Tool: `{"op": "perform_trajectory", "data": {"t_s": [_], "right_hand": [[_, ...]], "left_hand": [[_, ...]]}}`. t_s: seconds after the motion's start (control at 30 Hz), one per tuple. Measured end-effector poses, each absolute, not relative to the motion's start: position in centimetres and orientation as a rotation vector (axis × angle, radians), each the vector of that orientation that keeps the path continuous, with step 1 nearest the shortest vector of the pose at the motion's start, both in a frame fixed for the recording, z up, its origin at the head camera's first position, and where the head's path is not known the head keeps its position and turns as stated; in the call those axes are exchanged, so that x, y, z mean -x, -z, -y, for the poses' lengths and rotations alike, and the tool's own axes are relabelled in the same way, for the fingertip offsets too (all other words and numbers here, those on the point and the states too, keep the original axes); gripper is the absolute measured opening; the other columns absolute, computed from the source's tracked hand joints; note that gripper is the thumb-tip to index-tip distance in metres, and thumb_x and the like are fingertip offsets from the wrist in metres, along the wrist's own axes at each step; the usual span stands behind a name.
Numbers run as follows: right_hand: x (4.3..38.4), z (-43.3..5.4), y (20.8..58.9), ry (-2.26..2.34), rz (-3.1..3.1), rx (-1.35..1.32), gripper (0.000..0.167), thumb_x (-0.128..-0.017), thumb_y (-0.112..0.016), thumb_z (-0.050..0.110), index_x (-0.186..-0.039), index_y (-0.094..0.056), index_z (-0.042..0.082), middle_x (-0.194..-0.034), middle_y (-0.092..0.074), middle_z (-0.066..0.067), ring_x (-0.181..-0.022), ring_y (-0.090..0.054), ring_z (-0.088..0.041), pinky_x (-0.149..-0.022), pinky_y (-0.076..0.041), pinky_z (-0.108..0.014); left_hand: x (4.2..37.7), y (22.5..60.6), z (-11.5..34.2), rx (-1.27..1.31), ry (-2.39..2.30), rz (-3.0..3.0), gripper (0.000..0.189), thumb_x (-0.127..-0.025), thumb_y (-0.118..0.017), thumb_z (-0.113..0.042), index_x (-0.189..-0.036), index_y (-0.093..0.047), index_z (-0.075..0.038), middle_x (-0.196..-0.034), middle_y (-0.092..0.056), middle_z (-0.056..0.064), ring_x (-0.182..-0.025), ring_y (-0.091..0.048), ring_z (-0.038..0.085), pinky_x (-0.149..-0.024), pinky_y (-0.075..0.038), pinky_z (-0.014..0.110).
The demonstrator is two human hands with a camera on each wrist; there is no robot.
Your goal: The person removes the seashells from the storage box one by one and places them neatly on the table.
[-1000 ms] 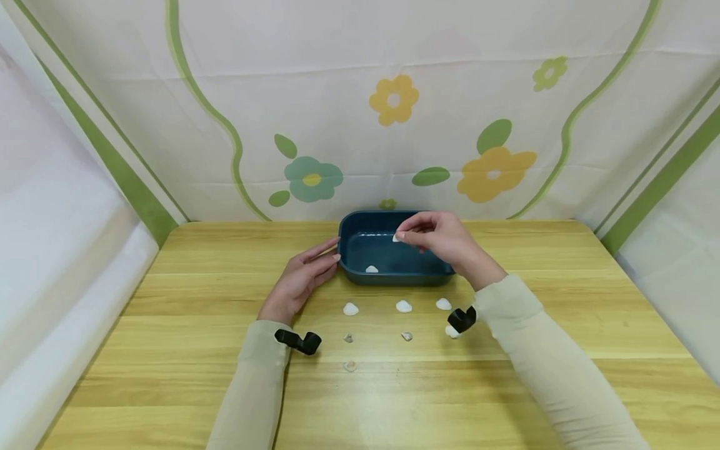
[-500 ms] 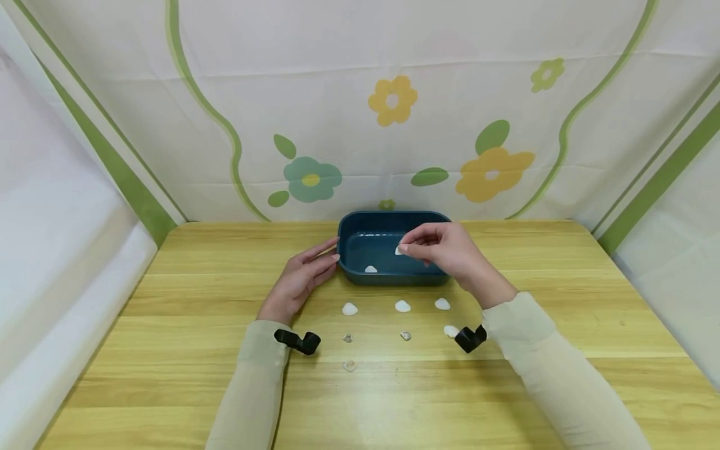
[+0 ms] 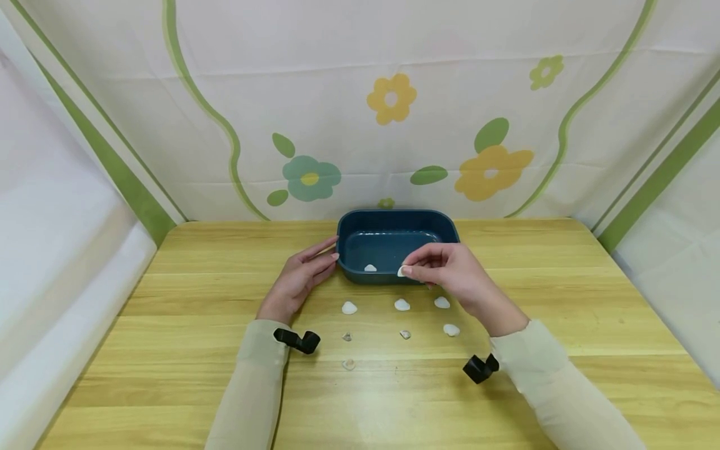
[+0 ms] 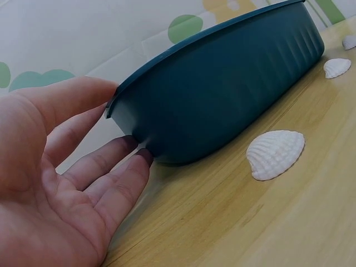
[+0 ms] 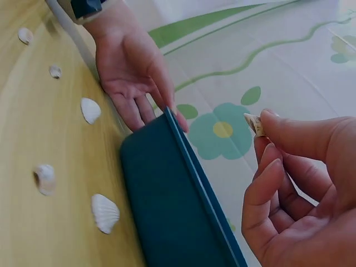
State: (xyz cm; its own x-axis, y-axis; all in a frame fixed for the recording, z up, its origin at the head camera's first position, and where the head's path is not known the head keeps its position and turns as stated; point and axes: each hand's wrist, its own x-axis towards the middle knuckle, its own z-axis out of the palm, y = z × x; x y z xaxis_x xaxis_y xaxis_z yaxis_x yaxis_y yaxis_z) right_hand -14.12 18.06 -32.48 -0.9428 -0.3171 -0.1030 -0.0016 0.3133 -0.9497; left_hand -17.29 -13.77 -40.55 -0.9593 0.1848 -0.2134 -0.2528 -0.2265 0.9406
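My right hand (image 3: 458, 275) pinches a small seashell (image 5: 256, 124) between thumb and fingertips, above the front rim of a dark blue-green basin (image 3: 351, 275). In the right wrist view this shell is whitish with brownish marks. Relaxed, fairly straight fingers of my left hand (image 3: 298, 278) touch the basin's left end; the left wrist view has the thumb at the rim and fingertips against the wall. One white shell (image 3: 370, 268) lies inside the basin, near its front wall.
In front of the basin, white shells (image 3: 349, 307) and smaller greyish shells (image 3: 405, 335) lie in loose rows on the wooden table (image 3: 185, 325). A flower-printed cloth (image 3: 349, 112) hangs close behind the basin.
My right hand has come back toward me with the pinched shell, from over the basin's inside to its front rim. The left hand and basin have stayed in place.
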Motion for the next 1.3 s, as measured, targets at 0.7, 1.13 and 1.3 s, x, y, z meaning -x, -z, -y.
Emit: {"op": "perform_trajectory", "data": {"t_s": [0.7,1.13,1.3], "right_hand": [[10.7,-18.1,37.2,1.707,-2.171,0.206,0.024,-0.091,-0.088,0.019,-0.107,-0.081,0.002,-0.092,-0.079,-0.003,-0.065,-0.059,-0.022,-0.054,-0.051,-0.03],[9.4,-18.8,38.7,1.664,-2.118,0.191,0.025,-0.092,-0.087,0.017,-0.106,-0.078,-0.002,-0.088,-0.077,-0.008,-0.062,-0.058,-0.014,-0.052,-0.05,-0.023],[8.7,-19.3,38.8,1.629,-2.103,0.203,0.027,-0.092,-0.087,0.019,-0.106,-0.077,-0.003,-0.083,-0.075,-0.012,-0.056,-0.057,-0.012,-0.047,-0.046,-0.021]], "left_hand": [[17.4,40.8,14.1,0.059,-2.271,-1.754,0.051,-0.106,-0.068,-0.011,-0.156,-0.058,-0.014,-0.168,-0.05,-0.002,-0.128,-0.068,0.004,-0.118,-0.052,0.03],[17.3,40.6,13.8,0.053,-2.266,-1.747,0.051,-0.107,-0.068,-0.011,-0.156,-0.058,-0.015,-0.168,-0.05,-0.003,-0.14,-0.063,0.014,-0.12,-0.05,0.031],[17.3,40.6,13.8,0.054,-2.266,-1.746,0.051,-0.107,-0.067,-0.011,-0.157,-0.058,-0.015,-0.168,-0.05,-0.001,-0.136,-0.064,0.011,-0.122,-0.049,0.033]]}}
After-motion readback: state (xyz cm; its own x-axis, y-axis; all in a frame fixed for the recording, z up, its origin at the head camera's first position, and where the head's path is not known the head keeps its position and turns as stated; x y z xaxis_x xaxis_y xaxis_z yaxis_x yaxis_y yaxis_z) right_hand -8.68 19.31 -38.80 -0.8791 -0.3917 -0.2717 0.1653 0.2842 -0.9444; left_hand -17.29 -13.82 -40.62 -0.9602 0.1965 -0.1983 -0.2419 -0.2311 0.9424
